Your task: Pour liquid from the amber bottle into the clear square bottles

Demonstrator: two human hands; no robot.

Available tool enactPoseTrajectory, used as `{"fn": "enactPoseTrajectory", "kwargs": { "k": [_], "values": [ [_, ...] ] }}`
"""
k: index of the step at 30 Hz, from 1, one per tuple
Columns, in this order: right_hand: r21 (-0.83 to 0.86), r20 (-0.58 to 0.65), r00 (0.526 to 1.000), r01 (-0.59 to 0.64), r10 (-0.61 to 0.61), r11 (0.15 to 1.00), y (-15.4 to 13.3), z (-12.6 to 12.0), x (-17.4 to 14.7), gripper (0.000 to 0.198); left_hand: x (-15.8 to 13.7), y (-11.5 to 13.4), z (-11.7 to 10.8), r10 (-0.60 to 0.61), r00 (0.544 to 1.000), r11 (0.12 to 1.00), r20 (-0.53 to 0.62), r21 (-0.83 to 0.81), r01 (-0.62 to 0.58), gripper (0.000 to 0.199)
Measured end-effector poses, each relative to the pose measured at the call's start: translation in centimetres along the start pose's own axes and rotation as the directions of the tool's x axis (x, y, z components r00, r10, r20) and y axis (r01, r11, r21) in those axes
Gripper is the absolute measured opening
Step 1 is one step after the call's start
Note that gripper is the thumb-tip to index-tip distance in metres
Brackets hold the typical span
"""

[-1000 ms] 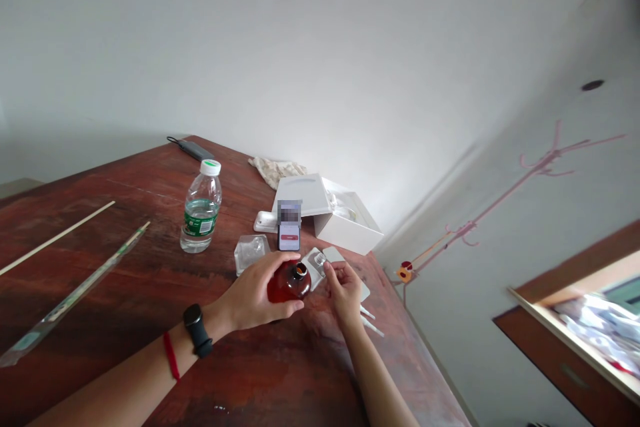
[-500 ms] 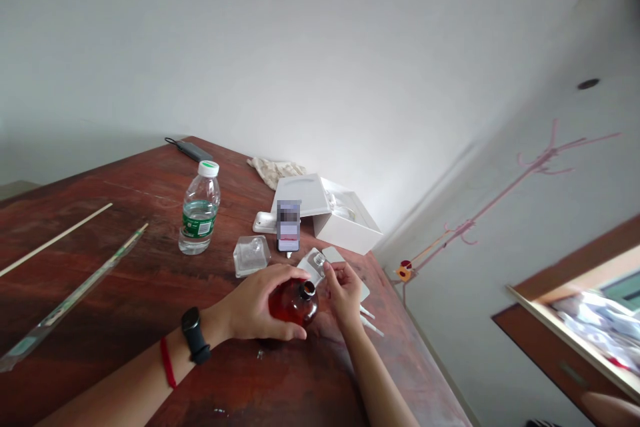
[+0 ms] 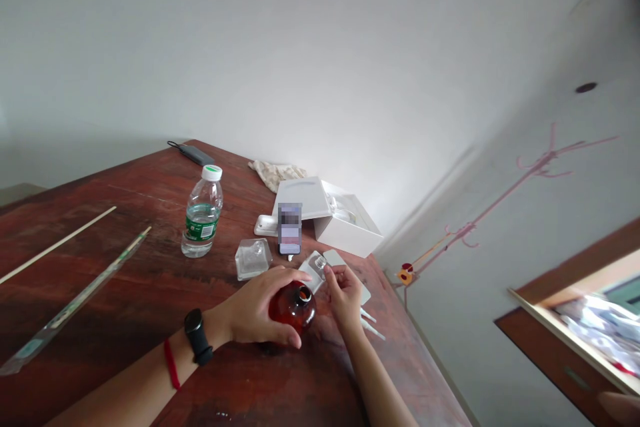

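My left hand (image 3: 263, 307) is wrapped around the side of a round amber bottle (image 3: 293, 315), whose uncapped dark neck points up and slightly towards me. Just right of it, my right hand (image 3: 344, 292) has thumb and fingers pinched at the neck of a small clear bottle (image 3: 313, 270). The amber bottle and my fingers hide part of this clear bottle. Another clear, angular bottle (image 3: 253, 260) sits on the dark red table (image 3: 165, 293) beyond my left hand.
A phone (image 3: 290, 230) stands before an open white box (image 3: 345, 237). Left are a water bottle (image 3: 201, 213), a thin stick (image 3: 60, 243) and wrapped sticks (image 3: 85, 300). White nozzle-like pieces (image 3: 371, 325) lie right of my right hand. A cloth (image 3: 275, 173) is near the wall.
The amber bottle has tipped slightly, its neck moving a little left and down with my left hand. My right hand stays at the clear bottle. The whole view has shifted slightly.
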State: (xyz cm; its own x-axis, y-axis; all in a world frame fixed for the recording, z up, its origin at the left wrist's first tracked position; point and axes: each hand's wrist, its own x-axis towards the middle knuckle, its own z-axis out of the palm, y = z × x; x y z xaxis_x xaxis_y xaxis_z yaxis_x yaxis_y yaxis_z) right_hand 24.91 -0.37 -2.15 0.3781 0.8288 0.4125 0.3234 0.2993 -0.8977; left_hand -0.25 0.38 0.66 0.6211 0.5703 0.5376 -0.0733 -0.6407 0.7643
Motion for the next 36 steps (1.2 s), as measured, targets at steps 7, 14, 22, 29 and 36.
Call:
{"fn": "enactPoseTrajectory", "kwargs": {
  "k": [7, 14, 22, 29, 36],
  "values": [
    [0.019, 0.041, 0.999, -0.011, 0.011, 1.0, -0.1, 0.1, -0.1, 0.053, 0.0, -1.0, -0.3, 0.109, 0.97, 0.994, -0.218, 0.047, -0.101, 0.084],
    [0.01, 0.074, 0.997, -0.03, 0.03, 0.999, -0.1, 0.2, -0.1, 0.057, 1.0, -1.7, -1.2, 0.116, 0.829, 0.914, -0.548, 0.386, 0.128, 0.02],
    [-0.001, 0.125, 0.99, -0.068, 0.067, 0.998, -0.1, 0.1, -0.3, 0.06, 0.6, -5.1, -0.6, -0.086, 0.754, 0.766, -0.652, 0.44, 0.468, 0.061],
    [-0.014, 0.215, 0.973, -0.085, 0.086, 0.996, 0.0, 0.0, -0.6, 0.059, 0.3, -4.6, -0.7, -0.25, 0.71, 0.629, -0.659, 0.447, 0.636, 0.081],
    [-0.027, 0.324, 0.939, -0.113, 0.116, 0.993, -0.4, 0.1, -0.8, 0.064, 0.5, -3.8, -1.1, -0.353, 0.702, 0.577, -0.618, 0.446, 0.684, 0.081]
  ]
}}
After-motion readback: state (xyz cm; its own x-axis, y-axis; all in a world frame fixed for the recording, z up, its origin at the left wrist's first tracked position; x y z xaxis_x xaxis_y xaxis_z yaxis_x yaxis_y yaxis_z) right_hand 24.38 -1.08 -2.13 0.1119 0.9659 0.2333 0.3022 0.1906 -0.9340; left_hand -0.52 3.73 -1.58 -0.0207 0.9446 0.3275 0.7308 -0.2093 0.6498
